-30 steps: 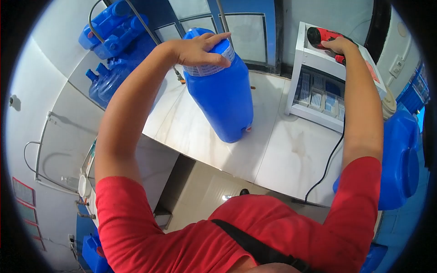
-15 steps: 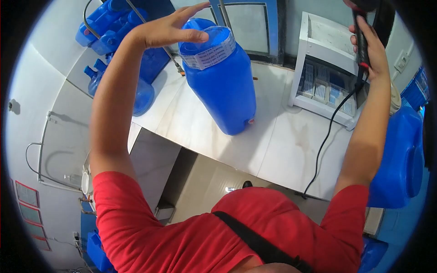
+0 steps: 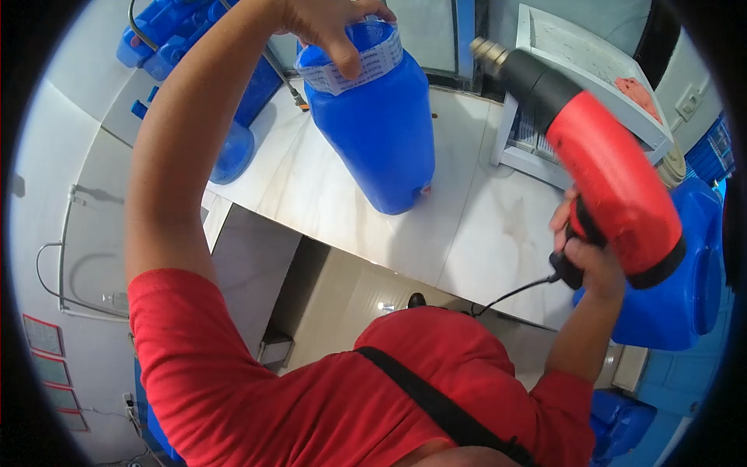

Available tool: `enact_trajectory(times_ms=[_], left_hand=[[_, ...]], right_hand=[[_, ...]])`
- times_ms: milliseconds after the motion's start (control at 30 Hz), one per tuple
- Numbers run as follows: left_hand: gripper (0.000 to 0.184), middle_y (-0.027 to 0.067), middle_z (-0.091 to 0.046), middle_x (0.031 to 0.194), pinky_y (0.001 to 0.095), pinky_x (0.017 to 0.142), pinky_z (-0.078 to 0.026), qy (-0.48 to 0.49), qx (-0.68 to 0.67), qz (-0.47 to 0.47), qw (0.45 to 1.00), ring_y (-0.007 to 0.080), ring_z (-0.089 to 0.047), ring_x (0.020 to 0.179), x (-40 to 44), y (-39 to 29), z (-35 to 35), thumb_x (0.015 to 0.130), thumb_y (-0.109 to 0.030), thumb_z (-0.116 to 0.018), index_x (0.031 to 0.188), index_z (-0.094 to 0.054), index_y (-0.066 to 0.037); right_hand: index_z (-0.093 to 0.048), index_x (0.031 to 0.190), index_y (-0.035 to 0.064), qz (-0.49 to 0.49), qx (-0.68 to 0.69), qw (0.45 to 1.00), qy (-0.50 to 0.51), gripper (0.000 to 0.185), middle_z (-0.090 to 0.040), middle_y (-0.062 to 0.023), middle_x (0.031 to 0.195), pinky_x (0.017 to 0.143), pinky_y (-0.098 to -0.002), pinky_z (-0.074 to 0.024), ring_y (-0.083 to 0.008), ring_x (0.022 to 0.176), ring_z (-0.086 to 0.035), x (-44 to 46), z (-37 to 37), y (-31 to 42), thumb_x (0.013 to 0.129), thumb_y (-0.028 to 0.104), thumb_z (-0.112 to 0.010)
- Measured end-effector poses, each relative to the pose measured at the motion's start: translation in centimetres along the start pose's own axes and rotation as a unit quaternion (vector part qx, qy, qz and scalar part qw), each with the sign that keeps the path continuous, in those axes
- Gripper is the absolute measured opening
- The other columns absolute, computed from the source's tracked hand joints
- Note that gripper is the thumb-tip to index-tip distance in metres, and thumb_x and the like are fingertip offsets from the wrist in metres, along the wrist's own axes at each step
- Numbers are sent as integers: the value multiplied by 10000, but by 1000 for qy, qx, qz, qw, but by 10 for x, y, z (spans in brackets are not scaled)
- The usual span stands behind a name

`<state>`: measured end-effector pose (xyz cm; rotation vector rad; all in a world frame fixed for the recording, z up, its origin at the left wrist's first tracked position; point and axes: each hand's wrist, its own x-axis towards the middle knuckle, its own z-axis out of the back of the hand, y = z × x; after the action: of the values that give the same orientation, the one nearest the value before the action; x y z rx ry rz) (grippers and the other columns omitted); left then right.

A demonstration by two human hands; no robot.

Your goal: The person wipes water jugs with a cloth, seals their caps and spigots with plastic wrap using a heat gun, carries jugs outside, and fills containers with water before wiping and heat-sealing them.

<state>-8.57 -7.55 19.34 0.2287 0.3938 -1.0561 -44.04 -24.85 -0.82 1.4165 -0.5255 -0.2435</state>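
Observation:
A tall blue water container (image 3: 373,140) stands on the white marbled counter (image 3: 486,226), with a printed clear band (image 3: 354,71) round its neck. My left hand (image 3: 334,27) is on the top of the container, thumb against the band and fingers over the far side of the neck. My right hand (image 3: 587,253) grips the black handle of a red and black heat gun (image 3: 611,175). The gun's metal nozzle points to the upper left, toward the container but apart from it. A black cord runs from the handle down to the counter's front edge.
Behind the heat gun stands a white cabinet (image 3: 537,31) with a pinkish cloth (image 3: 640,97) on top. Blue jugs (image 3: 167,39) are piled at the upper left. Another large blue container (image 3: 685,311) is at the right. A metal pipe and valve (image 3: 299,101) stand left of the tall container.
My right hand has lifted the heat gun off the white cabinet and brought it nearer, nozzle now toward the container. My left hand left the container's top, then came back down to its neck.

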Motion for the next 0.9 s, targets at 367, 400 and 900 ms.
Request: enact_trajectory(times_ms=[367,400,900], left_hand=[[1247,261,-362,1501,472,1121,-386,58,-30,12,998,408,-382,1385,10,1,8,606,-390,-889,1559,-137,-105],[1256,267,-359,1502,476,1124,-382,55,-30,17,998,410,-380,1388,11,3,8,605,-394,-887,1562,-127,-102],[1119,268,-314,1546,508,1142,-348,-94,-56,183,977,427,-366,1402,15,2,-2,783,-719,-616,1548,-200,-15]], right_hand=[[-558,1187,-54,21,-128,989,71,511,-662,-139,916,635,-286,-484,-150,678,-591,-6,-21,-9,703,85,-640],[-530,1222,-53,-1,-174,978,113,554,-663,-146,926,636,-287,-483,-154,678,-591,-6,-21,-8,698,90,-641],[-625,1102,-64,27,-18,993,117,389,-657,-99,888,644,-271,-472,-126,702,-584,-10,-31,-3,759,108,-683]])
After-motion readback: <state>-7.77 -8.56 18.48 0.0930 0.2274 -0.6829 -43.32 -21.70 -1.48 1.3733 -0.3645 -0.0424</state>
